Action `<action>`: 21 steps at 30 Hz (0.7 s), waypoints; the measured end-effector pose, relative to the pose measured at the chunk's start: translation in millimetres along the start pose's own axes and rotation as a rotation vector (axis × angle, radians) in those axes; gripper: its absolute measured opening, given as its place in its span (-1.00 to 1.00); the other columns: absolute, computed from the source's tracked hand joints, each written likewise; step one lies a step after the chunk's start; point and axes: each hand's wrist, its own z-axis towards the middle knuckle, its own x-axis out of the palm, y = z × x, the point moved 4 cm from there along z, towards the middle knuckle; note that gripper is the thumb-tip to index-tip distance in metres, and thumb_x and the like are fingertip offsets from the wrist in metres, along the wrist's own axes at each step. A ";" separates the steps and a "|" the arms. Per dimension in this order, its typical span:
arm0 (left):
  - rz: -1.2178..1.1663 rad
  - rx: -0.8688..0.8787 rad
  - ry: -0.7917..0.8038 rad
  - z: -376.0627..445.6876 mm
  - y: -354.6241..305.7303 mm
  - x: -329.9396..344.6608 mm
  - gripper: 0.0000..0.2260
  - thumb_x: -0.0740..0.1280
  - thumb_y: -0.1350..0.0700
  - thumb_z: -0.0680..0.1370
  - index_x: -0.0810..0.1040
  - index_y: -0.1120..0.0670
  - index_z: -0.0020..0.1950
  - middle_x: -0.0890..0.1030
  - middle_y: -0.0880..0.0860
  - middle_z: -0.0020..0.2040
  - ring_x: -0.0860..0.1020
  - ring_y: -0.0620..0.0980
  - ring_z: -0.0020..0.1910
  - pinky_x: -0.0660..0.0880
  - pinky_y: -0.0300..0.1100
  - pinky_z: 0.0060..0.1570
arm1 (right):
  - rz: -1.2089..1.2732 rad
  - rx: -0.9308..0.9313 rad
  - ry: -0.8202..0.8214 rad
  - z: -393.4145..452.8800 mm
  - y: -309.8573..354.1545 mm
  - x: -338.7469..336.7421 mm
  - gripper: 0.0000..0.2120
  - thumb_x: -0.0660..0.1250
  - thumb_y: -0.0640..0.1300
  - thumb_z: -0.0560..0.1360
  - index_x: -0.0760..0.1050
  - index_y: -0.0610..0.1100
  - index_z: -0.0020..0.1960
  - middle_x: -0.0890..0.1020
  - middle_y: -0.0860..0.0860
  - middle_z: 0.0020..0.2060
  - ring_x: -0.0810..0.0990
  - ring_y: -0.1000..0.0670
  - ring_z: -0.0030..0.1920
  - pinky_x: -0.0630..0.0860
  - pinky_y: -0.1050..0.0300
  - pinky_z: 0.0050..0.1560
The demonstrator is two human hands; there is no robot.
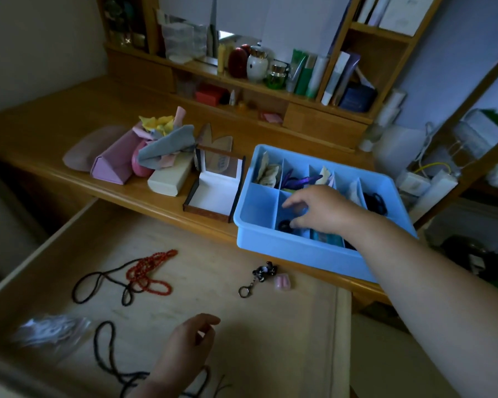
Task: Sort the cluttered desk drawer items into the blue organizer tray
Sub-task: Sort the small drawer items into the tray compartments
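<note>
The blue organizer tray (273,248) stands on the desk edge at centre right, its compartments holding hair ties, paper pieces and small items. My right hand (319,209) reaches into a front middle compartment, fingers loosely spread above a dark ring-shaped item (283,225); nothing is gripped. My left hand (189,346) hovers over the open drawer (339,326), fingers loosely curled and empty. On the drawer floor lie a red bead necklace (148,272), a black cord (98,285), a dark beaded string (107,357), a keychain charm (259,275) and a small pink item (283,282).
A clear plastic bag (49,331) lies at the drawer's left. On the desk sit an open white box (216,193), a cream case (167,179), pink cases (110,162) and a pile of cloths (164,139). Shelves with bottles (256,64) stand behind.
</note>
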 end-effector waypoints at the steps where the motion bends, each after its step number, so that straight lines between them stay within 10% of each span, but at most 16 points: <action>1: 0.000 0.001 0.005 0.6 -0.2 0.5 -0.77 0.31 0.24 0.53 0.56 -0.12 -0.05 0.62 -0.06 -0.22 0.55 -0.20 -0.36 0.47 -0.40 -0.34 | 0.074 -0.012 -0.130 -10.6 0.2 -4.3 -0.66 0.44 -0.09 0.44 0.55 0.01 0.20 0.62 0.06 0.07 0.56 0.13 -0.01 0.44 0.25 0.04; 5: -0.031 -0.009 -0.028 3.5 3.9 0.0 -0.72 0.33 0.25 0.51 0.55 -0.18 -0.11 0.62 -0.04 -0.28 0.56 -0.17 -0.38 0.49 -0.35 -0.36 | 0.261 -0.446 -0.744 -88.2 28.1 4.8 -0.89 0.29 -0.07 0.52 0.55 -0.03 -0.15 0.53 0.14 -0.31 0.44 0.29 -0.32 0.29 0.47 -0.26; 8: -0.060 -0.024 -0.038 4.9 8.0 -1.4 -0.72 0.32 0.25 0.51 0.55 -0.18 -0.11 0.62 -0.03 -0.28 0.56 -0.16 -0.36 0.53 -0.26 -0.30 | 0.188 -0.512 -0.404 -101.8 37.3 85.9 -0.82 0.23 -0.03 0.54 0.55 -0.01 -0.18 0.57 0.08 -0.32 0.51 0.10 -0.31 0.42 0.21 -0.27; 11: -0.056 -0.042 -0.026 3.9 8.9 -1.4 -0.74 0.31 0.24 0.52 0.55 -0.16 -0.10 0.62 -0.02 -0.26 0.56 -0.17 -0.34 0.53 -0.25 -0.26 | 0.004 -0.259 -0.069 -65.1 17.8 159.3 -0.75 0.18 -0.12 0.55 0.54 -0.02 0.16 0.58 0.06 0.11 0.52 -0.02 0.11 0.40 0.16 0.15; 16: -0.019 -0.043 -0.032 2.4 9.0 1.0 -0.75 0.30 0.24 0.52 0.55 -0.14 -0.11 0.62 -0.07 -0.24 0.56 -0.15 -0.31 0.46 -0.35 -0.30 | -0.101 0.046 0.034 -1.8 -9.0 203.6 -0.36 0.09 -0.32 0.53 0.04 0.06 0.53 0.15 0.07 0.50 0.16 -0.05 0.47 0.15 0.03 0.42; 21: 0.007 -0.059 -0.009 2.1 9.0 3.1 -0.78 0.30 0.24 0.52 0.57 -0.09 -0.04 0.61 -0.05 -0.21 0.53 -0.15 -0.37 0.48 -0.30 -0.27 | -0.164 -0.136 -0.089 -11.4 -0.1 215.6 -0.63 0.18 -0.21 0.52 0.43 -0.04 0.31 0.51 -0.01 0.24 0.38 -0.08 0.30 0.13 0.10 0.30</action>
